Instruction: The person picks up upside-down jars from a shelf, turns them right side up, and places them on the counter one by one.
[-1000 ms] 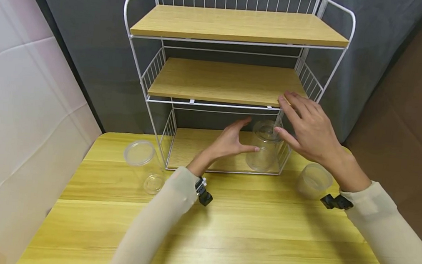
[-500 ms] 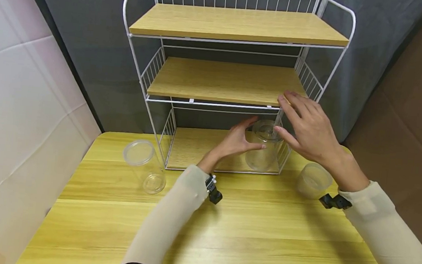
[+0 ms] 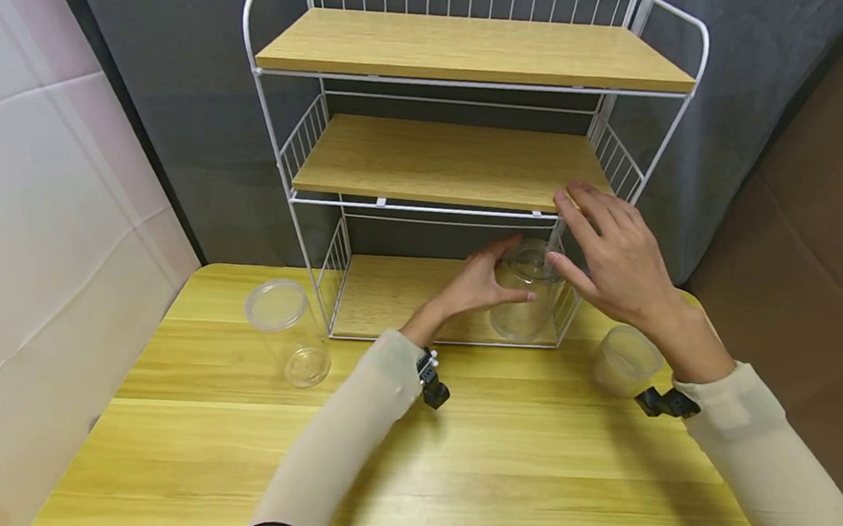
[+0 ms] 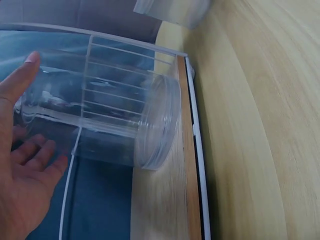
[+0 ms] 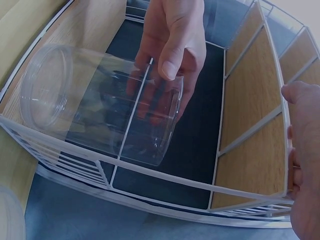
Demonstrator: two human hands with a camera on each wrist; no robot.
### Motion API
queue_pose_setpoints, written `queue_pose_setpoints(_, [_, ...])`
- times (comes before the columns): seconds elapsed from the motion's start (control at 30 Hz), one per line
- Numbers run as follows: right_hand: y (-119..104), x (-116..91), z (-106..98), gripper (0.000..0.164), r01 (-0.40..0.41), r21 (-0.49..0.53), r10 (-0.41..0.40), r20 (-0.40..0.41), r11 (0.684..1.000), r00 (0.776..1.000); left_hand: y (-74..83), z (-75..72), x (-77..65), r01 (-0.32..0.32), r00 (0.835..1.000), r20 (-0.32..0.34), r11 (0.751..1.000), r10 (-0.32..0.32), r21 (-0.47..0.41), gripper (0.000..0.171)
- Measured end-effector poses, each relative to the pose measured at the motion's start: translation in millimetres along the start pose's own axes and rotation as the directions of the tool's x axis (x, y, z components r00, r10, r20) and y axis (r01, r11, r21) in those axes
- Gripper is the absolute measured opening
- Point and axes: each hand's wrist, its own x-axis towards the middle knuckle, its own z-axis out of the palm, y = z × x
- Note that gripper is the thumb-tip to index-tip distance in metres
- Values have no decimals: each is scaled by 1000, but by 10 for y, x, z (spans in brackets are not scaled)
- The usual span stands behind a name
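A clear plastic jar stands lid-down on the bottom tier of a white wire rack with wooden shelves, at the right end. My left hand holds it from the left around its upper part. In the left wrist view the thumb lies along one side of the jar and the curled fingers along the other. My right hand grips the right front of the middle shelf, fingers over the board and thumb below its edge. The right wrist view shows the left fingers through the jar wall.
A tall clear jar stands on the wooden table, left of the rack. A shorter clear tub sits right of it, under the right forearm. Side rails and the middle shelf enclose the bottom tier.
My left hand has moved to the right, and its thumb now reaches farther across the jar. The right hand has stayed in place at the middle shelf.
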Motion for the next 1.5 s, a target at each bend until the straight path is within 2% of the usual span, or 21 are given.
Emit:
queue_pose_setpoints(0.47, [-5, -2, 7, 76, -5, -3, 5, 2, 1000, 1000, 13, 15, -16, -12, 999, -39, 999, 14, 40, 99])
queue_pose_setpoints(0.73, [-19, -4, 7, 78, -5, -6, 5, 5, 1000, 1000, 35, -30, -81, 20, 999, -49, 1000, -19, 18, 97])
queue_pose_setpoints(1.07, [-27, -6, 7, 80, 7, -9, -7, 9, 1000, 1000, 94, -125, -227, -2, 996, -92, 1000, 0, -22, 95])
queue_pose_setpoints(1.33, [-29, -18, 5, 79, 7, 11, -7, 15, 1000, 1000, 147, -191, -364, -17, 990, -137, 1000, 19, 16, 93])
queue_pose_setpoints(1.5, [-33, -24, -14, 78, 3, 32, -3, 13, 999, 1000, 168, -239, -476, 12, 987, -162, 997, -24, -79, 92])
